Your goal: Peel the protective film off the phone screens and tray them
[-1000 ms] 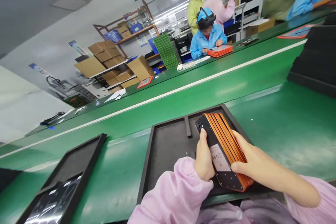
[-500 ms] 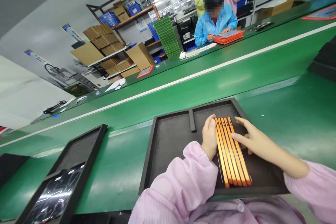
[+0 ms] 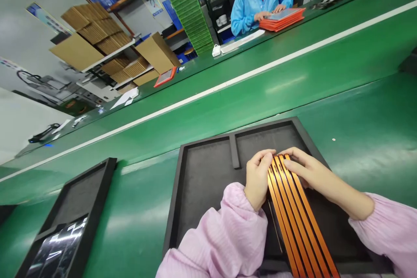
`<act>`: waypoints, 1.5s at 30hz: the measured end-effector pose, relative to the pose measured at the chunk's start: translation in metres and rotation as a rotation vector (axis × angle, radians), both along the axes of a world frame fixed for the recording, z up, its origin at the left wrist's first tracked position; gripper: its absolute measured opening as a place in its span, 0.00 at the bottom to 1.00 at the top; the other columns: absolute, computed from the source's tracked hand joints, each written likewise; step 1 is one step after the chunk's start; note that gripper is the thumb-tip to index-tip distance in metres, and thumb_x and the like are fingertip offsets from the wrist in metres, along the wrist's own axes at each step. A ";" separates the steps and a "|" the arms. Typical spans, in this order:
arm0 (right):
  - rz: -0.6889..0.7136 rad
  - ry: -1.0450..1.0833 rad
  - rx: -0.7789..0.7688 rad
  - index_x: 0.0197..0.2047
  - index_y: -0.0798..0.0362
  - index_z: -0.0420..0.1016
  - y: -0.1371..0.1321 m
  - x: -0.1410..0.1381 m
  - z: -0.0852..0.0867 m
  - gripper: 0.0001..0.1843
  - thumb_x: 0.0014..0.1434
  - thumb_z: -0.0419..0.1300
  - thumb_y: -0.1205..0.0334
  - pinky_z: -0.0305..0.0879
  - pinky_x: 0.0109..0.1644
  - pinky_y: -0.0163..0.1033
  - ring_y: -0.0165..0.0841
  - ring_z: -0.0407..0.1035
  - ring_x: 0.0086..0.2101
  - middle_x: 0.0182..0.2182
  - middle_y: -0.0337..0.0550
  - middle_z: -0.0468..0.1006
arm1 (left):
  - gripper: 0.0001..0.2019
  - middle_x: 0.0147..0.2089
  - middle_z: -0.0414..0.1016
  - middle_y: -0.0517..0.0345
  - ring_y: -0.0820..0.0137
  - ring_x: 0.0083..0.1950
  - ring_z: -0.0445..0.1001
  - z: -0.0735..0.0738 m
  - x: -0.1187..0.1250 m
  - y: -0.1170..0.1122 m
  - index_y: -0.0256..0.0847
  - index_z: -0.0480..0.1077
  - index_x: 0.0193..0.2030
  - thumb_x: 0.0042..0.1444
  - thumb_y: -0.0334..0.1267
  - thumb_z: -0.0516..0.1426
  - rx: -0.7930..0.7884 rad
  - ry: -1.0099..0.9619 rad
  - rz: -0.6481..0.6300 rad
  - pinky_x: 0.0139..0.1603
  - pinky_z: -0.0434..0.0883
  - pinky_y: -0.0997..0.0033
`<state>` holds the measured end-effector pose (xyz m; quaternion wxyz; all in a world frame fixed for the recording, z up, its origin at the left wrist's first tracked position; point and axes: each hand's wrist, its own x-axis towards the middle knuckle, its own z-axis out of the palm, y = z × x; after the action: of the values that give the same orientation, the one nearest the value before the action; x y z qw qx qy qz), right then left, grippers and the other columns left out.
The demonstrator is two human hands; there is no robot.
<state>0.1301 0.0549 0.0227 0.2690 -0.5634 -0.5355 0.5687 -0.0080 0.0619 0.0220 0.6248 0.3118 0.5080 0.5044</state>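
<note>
A row of several thin, orange-edged panels [image 3: 295, 213], which look like tablet housings, stands edge-up over the black tray [image 3: 202, 191]. Around the left side of their far end curls my left hand [image 3: 259, 178], thumb on the top edges. My right hand [image 3: 306, 167] grips the same end from the right, with its fingertips at the far corner and its thumb along the outer panel. Both hands are closed on the row. A thin separate edge shows just left of the panels. The near end of the row runs out of the picture.
Left on the green work surface [image 3: 140, 191] lies another black tray [image 3: 107, 182] with a glossy dark panel [image 3: 60, 243]. Across the bench, a person in blue [image 3: 247, 8] has both hands at a stack of orange-framed tablets [image 3: 283, 19]. Cardboard boxes [image 3: 94, 26] stand behind.
My right hand has closed from a loose, spread pose onto the panels' far end. The panels' near end has come closer to me. The view has tipped downward.
</note>
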 end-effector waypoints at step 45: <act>0.091 -0.420 0.806 0.59 0.53 0.61 -0.032 0.023 -0.009 0.20 0.64 0.45 0.67 0.71 0.48 0.49 0.41 0.72 0.47 0.58 0.56 0.67 | 0.05 0.31 0.76 0.60 0.72 0.35 0.73 -0.009 -0.003 0.001 0.40 0.75 0.28 0.50 0.39 0.60 0.134 0.033 -0.084 0.39 0.69 0.73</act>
<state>0.1533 0.0233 0.0134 0.3273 -0.4928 -0.7811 0.1996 -0.0108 0.0630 0.0133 0.6147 0.3824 0.4697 0.5053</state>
